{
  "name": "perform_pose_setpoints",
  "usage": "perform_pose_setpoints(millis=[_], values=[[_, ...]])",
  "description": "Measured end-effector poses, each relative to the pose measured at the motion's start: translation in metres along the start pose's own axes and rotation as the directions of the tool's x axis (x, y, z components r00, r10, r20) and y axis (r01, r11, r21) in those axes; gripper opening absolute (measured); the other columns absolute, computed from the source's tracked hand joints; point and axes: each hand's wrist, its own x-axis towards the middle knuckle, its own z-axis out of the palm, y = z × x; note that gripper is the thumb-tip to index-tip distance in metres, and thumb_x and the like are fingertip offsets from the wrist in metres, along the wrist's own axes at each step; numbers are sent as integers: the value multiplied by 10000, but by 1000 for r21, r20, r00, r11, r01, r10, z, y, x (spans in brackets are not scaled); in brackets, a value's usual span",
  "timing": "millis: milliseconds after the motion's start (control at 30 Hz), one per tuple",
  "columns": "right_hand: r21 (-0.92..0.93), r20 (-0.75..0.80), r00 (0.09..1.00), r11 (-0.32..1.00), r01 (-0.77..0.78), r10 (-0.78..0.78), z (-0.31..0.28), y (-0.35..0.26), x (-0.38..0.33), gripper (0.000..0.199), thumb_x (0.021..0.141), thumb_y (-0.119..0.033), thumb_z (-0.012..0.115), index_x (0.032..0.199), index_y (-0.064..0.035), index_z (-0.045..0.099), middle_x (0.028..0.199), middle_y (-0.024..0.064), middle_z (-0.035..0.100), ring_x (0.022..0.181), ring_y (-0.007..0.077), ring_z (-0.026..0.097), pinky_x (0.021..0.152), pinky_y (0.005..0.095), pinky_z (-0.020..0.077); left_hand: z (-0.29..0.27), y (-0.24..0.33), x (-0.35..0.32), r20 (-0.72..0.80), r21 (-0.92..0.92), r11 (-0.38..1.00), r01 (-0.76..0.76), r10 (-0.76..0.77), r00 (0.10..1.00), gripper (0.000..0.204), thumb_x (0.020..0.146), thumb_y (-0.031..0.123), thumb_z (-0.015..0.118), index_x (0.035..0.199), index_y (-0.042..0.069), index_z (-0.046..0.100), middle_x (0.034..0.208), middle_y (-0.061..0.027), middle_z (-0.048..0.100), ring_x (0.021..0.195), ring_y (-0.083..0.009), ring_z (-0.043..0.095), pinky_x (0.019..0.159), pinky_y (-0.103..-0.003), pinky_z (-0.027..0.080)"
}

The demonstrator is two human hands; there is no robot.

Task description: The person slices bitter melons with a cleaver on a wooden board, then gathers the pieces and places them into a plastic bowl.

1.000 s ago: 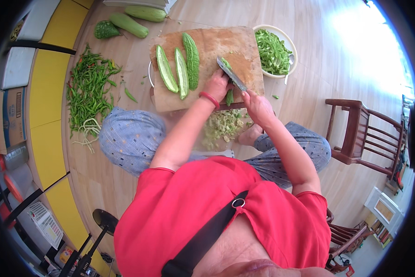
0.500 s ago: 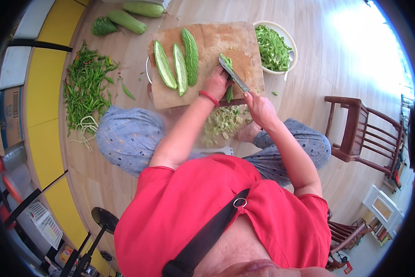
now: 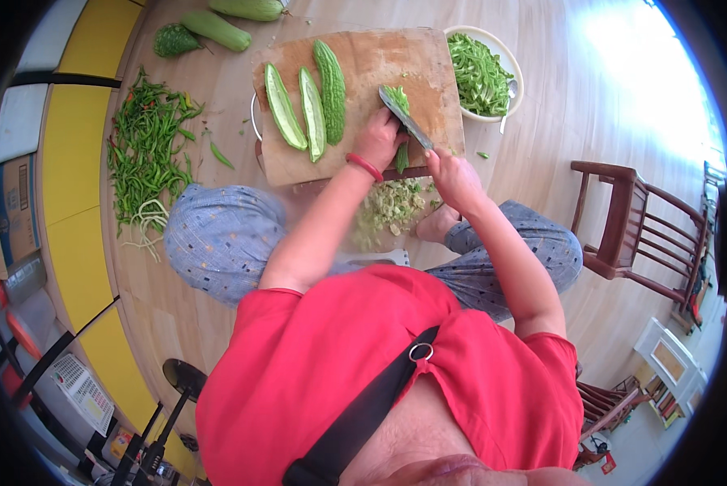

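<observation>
On the wooden cutting board, my left hand presses down on a piece of green bitter melon, its fingers curled round it. My right hand grips the handle of a kitchen knife, whose blade lies slantwise along the melon beside my left fingers. Cut green slices gather at the blade's far side. Further left on the board rest two hollowed bitter melon halves and a piece with its bumpy skin up. My left fingertips are partly hidden behind the knife.
A cream bowl of sliced green melon with a spoon stands right of the board. Scooped-out pith lies below the board. Green chillies are heaped on the floor at left, gourds beyond. A wooden chair stands at right.
More cut slices show beyond the blade. The knife and both hands have shifted slightly up and left in the picture, as the whole view has moved a little too.
</observation>
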Motion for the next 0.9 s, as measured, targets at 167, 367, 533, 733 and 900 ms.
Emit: perform_pose_setpoints(millis=[167,367,533,733,900], values=[[-10,-13,998,998,68,-68,19,17,14,395,934,-350,376,822,-6,535,645,259,567,651,442,563,610,510,441,6,-3,-4,-35,76,997,-32,35,999,391,723,116,648,1100,46,568,1132,-160,527,1003,-328,536,823,-394,459],[-10,68,998,1000,-10,11,-12,-6,-9,425,934,-356,372,790,1,550,669,264,576,684,446,564,633,509,439,3,-5,-5,-39,-25,999,41,-42,998,391,697,136,683,1066,68,575,1105,-137,536,983,-304,531,810,-388,466],[2,25,1000,1000,-15,15,9,1,16,433,935,-364,365,812,6,554,692,265,583,707,440,570,655,509,439,6,-2,-1,-66,62,998,-30,34,997,367,700,106,662,1059,63,597,1087,-143,555,958,-324,549,810,-396,460],[15,48,999,1000,-24,23,-7,-7,-8,403,937,-345,370,840,-5,565,692,260,579,700,441,564,648,513,433,7,-7,-5,-170,22,993,-115,117,978,350,697,145,671,1028,60,600,1050,-109,547,921,-302,527,776,-379,471],[6,31,999,999,-36,36,9,-6,9,419,933,-354,372,829,9,555,684,273,579,694,445,571,637,518,441,11,-9,-6,-129,68,995,-79,87,988,311,700,158,674,984,46,616,1023,-112,554,920,-295,532,762,-380,478]])
